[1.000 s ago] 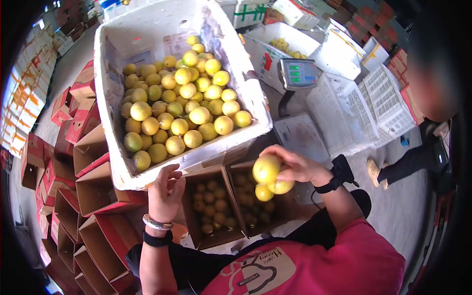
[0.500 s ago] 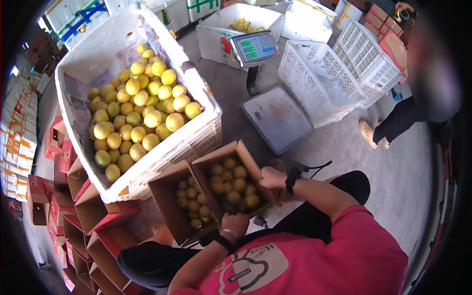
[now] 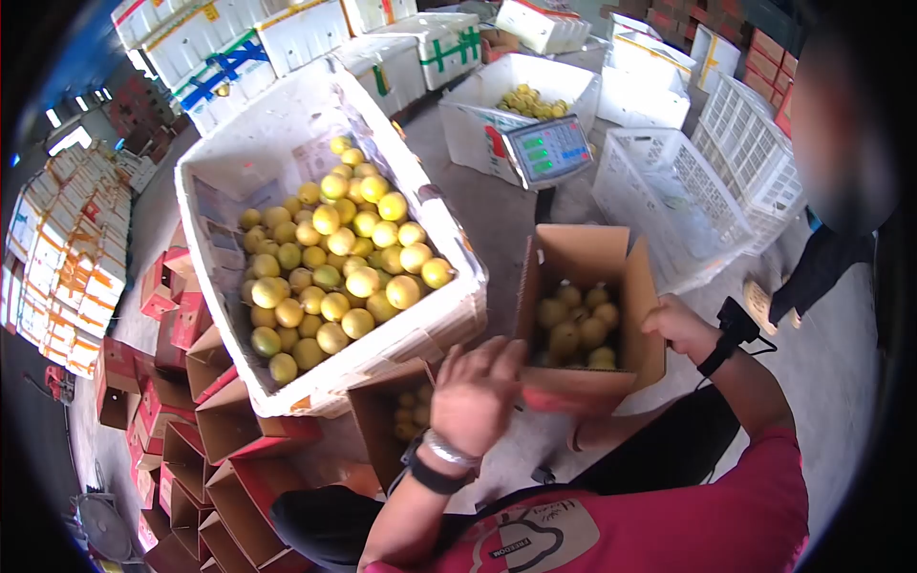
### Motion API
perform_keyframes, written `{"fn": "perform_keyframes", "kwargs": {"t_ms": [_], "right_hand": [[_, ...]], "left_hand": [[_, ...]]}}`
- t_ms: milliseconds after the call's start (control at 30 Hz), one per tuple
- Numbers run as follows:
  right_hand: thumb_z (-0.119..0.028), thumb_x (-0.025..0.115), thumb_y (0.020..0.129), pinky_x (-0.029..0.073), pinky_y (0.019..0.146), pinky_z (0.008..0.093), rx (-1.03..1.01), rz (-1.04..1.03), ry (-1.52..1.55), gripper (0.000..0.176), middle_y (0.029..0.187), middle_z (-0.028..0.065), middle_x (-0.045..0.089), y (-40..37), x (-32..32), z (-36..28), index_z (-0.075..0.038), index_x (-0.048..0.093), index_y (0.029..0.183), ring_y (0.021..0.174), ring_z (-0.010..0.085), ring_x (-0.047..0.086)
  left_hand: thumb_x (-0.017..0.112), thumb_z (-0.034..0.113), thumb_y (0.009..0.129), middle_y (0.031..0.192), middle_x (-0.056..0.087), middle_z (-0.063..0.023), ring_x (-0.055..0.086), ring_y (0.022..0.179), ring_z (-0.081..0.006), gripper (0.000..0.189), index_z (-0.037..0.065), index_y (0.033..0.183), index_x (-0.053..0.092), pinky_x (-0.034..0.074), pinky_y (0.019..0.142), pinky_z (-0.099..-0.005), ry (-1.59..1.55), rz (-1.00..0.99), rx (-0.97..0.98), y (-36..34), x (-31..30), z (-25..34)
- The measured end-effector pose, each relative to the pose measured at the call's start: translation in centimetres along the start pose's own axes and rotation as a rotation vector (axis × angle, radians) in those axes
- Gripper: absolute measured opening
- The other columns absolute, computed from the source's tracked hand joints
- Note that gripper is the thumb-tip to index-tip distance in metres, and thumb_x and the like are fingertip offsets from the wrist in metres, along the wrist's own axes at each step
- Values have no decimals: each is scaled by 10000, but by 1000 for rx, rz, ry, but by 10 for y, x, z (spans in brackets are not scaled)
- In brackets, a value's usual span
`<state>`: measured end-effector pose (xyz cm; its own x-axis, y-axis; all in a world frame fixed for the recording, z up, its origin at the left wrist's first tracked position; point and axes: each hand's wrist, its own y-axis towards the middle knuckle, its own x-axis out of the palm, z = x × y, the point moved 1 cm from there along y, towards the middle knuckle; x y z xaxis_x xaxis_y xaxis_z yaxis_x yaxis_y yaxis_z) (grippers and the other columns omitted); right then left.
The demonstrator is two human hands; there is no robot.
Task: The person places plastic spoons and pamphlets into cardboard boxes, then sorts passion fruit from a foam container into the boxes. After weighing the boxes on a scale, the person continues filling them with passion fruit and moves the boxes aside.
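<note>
My right hand (image 3: pixel 676 325) grips the right edge of an open cardboard box (image 3: pixel 578 390), which is raised and tilted in front of the scale. Yellow fruit (image 3: pixel 576 325) lies inside it. My left hand (image 3: pixel 475 396) has its fingers spread, close to the box's left side and above a second cardboard box (image 3: pixel 374 420) that also holds fruit. The scale display (image 3: pixel 547 150) is lit green; the weighing plate is hidden behind the raised box. Left of the boxes stands a big white bin (image 3: pixel 330 392) with many yellow fruits (image 3: pixel 342 241).
White foam boxes (image 3: pixel 301 43) are stacked at the back. A foam box with fruit (image 3: pixel 468 129) stands behind the scale, white plastic crates (image 3: pixel 659 258) to its right. Empty red cartons (image 3: pixel 253 420) fill the lower left. Another person's leg (image 3: pixel 812 267) is at the right.
The fruit box at the right has been lifted up toward the scale, apart from the other box. My left hand has come off the box edge and spread. The view has shifted.
</note>
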<state>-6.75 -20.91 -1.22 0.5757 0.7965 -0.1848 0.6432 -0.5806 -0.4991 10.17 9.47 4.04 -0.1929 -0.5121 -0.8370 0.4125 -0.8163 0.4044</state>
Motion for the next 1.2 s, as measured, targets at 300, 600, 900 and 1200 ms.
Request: {"fn": "perform_keyframes", "kwargs": {"t_ms": [300,600,900,1200], "right_hand": [[-86,585,788,494,492,356,-87,321,-417,154,745,92,650,165,-65,-2,-4,663,894,637,227,642],[-129,624,814,508,711,422,-1031,-349,-786,404,996,190,640,97,253,-195,-32,544,1198,831,353,636],[-124,706,658,500,662,426,-1118,-441,-903,422,852,163,624,150,397,-166,-61,544,1042,785,344,629],[-531,704,742,527,627,435,-840,-548,-1268,620,824,188,664,87,410,-154,-24,577,1074,721,358,656]], "left_hand": [[681,162,771,1043,604,-186,572,952,-383,364,28,1098,593,469,837,-458,350,182,-564,-84,-88,-171],[667,40,758,971,640,-160,606,876,-351,303,46,1057,624,498,786,-415,67,317,-544,-75,-50,-158],[664,152,856,1086,619,-126,633,960,-251,434,60,1252,512,521,843,-355,-968,278,-815,-113,-45,-151],[567,419,903,1104,592,-150,591,984,-312,387,78,1087,567,569,730,-456,-2374,460,-893,-149,-43,-149]]}}
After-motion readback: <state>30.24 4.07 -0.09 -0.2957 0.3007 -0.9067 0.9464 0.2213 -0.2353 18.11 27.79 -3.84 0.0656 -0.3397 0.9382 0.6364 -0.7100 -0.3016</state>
